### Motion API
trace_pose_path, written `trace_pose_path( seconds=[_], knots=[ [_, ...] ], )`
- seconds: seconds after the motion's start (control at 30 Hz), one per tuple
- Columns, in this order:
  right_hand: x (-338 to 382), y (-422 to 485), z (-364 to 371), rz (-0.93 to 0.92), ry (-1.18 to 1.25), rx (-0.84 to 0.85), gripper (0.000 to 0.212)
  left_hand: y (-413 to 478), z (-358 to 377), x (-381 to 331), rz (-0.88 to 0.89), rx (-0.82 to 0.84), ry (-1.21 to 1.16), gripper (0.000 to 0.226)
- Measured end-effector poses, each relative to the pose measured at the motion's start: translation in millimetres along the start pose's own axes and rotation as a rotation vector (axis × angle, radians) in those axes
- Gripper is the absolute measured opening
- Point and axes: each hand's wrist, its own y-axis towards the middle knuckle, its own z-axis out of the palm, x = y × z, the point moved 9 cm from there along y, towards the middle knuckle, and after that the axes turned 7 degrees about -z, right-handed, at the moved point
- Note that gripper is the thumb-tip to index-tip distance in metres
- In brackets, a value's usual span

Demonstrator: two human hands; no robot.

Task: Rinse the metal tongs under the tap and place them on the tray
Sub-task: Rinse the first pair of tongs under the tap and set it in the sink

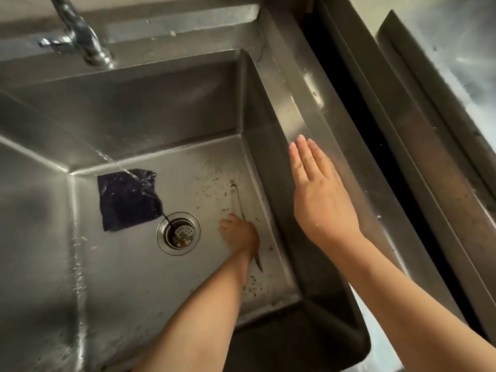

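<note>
Two bare forearms are reaching in from the lower edge of the frame. Nearest the camera, the right hand (322,205) is hovering at centre right, over the right-hand wall of the steel sink (134,111). Its fingers (303,157) are lying straight and close together, pointing toward the top of the frame, and are holding nothing.

Farther down, the left hand (240,234) is reaching to the sink floor, just right of centre. Its fingers are curling down over the middle of the metal tongs (236,200). How firmly they are gripping is not clear from above.

The tongs are lying flat on the sink floor along the right wall. One end is showing above the hand and the other is poking out below the wrist. Dark specks (212,181) are lying scattered on the floor around them.

Just left of the hand, the round drain strainer (178,233) is sitting in the floor. A dark cloth (126,202) is lying flat to its upper left, its corner nearly touching the drain.

A thin stream of water (115,163) is falling onto the cloth's upper edge. The tap (80,36) is standing at the upper left, on the back ledge. A wet steel counter (461,63) is showing at the far upper right.
</note>
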Motion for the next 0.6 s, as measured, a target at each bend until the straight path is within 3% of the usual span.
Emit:
trace_pose_path(
  seconds=[0.23,0.4,0.6],
  knots=[
    [4,1,-1,-0.037,-0.097,0.031,0.061,0,-2,1,0.016,-0.071,0.055,0.043],
    [4,2,5,-0.041,-0.216,0.132,0.096,-1,0,3,0.022,-0.056,0.069,0.054],
    [4,3,6,-0.024,-0.226,0.191,0.101,-11,-9,7,0.021,0.074,0.087,0.066]
  ],
)
